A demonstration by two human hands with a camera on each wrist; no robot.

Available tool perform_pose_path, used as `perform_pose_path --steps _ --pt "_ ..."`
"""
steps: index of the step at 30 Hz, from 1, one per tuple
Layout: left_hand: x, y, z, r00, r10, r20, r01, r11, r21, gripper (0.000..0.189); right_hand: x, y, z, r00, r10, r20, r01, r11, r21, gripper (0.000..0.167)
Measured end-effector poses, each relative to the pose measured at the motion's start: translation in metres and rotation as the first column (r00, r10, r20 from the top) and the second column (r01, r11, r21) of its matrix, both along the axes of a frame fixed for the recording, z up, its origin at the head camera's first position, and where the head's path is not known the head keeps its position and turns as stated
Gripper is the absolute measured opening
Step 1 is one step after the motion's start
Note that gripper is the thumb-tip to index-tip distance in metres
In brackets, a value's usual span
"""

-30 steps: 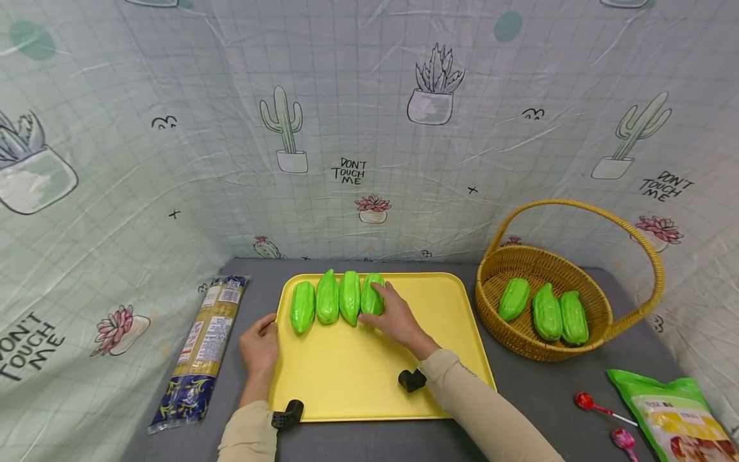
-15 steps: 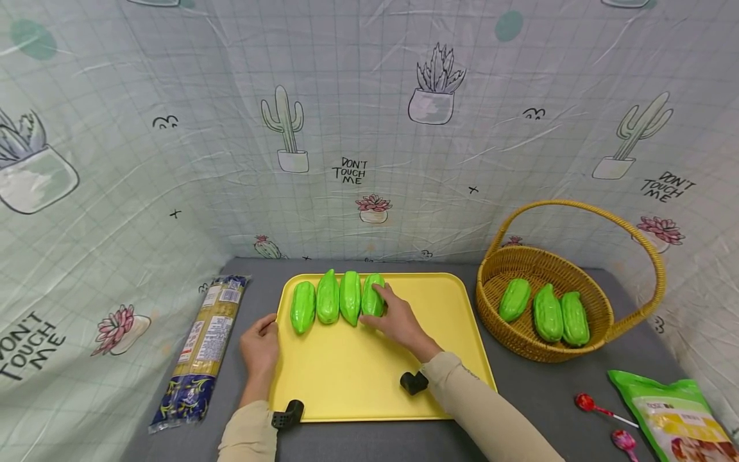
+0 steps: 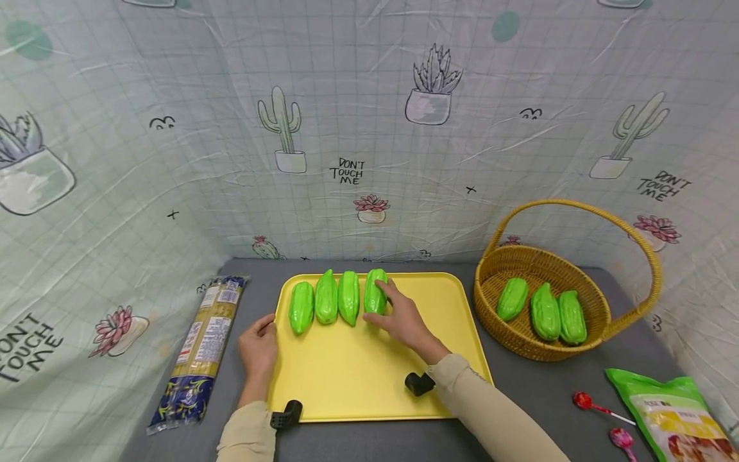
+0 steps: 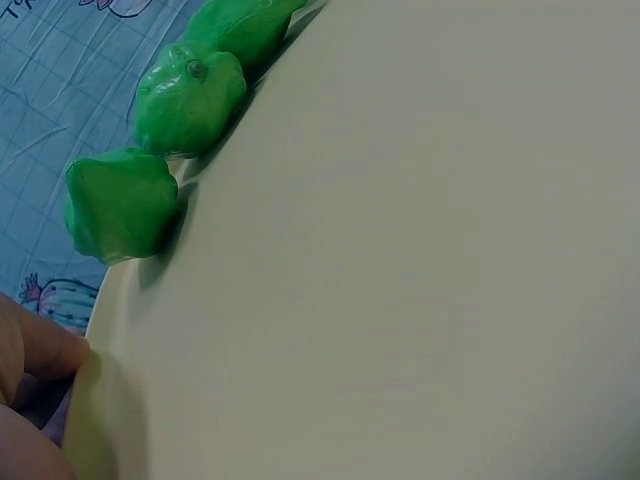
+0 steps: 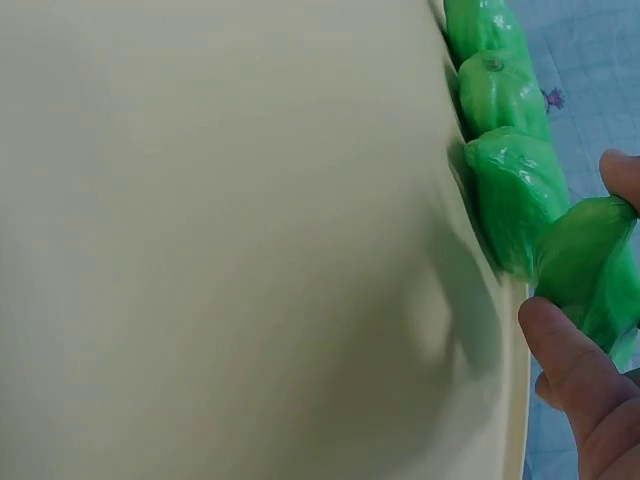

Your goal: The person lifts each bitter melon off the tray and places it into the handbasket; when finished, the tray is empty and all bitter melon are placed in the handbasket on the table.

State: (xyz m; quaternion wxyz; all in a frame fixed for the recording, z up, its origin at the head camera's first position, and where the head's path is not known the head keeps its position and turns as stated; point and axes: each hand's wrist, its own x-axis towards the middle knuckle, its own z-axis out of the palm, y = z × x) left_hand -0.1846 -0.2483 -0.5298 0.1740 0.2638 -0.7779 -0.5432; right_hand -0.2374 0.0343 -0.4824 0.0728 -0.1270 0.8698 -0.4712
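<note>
Several glossy, elongated green ridged fruits stand in a row along the far side of a yellow tray (image 3: 346, 378). My right hand (image 3: 404, 321) pinches the rightmost green ridged fruit (image 3: 375, 292) between thumb and fingers. In the right wrist view that fruit (image 5: 585, 260) hangs over the tray, its shadow falling apart from it. Left of it are a second fruit (image 3: 349, 298), a third (image 3: 326, 298) and the leftmost fruit (image 3: 301, 308). My left hand (image 3: 258, 346) grips the tray's left rim, with a finger (image 4: 60, 350) at the edge in the left wrist view.
Right of the tray is a wicker basket (image 3: 519, 343) with a tall handle, holding 3 more green fruits (image 3: 545, 312). A pasta packet (image 3: 202, 346) lies at the left. Lollipops (image 3: 583, 400) and a green snack bag (image 3: 675, 417) lie at the front right. A patterned cloth (image 3: 369, 128) hangs behind.
The rightmost green fruit has moved up and slightly right in my right hand, opening a gap from its neighbour. My left hand stays on the tray rim.
</note>
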Motion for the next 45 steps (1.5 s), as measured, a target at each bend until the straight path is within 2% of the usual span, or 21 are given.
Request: perform_pose_path --steps 14,25,37,45 --pt "0.001 0.002 0.001 1.0 -0.01 0.014 0.01 1.0 -0.003 0.031 0.009 0.014 0.015 1.0 -0.005 -0.026 0.003 0.996 -0.092 0.083" --pt "0.001 0.001 0.001 1.0 -0.011 0.029 0.011 1.0 0.008 0.031 0.015 0.025 0.022 0.999 -0.001 -0.046 -0.005 0.992 -0.124 0.084" --pt "0.001 0.0 0.0 0.999 -0.021 0.028 0.021 1.0 0.001 0.031 0.018 0.047 0.031 0.998 -0.032 -0.053 0.023 0.985 -0.173 0.087" --pt "0.001 0.0 -0.001 0.999 -0.023 0.03 0.024 1.0 -0.012 0.031 0.019 0.062 0.031 0.996 -0.06 -0.058 0.049 0.981 -0.185 0.087"
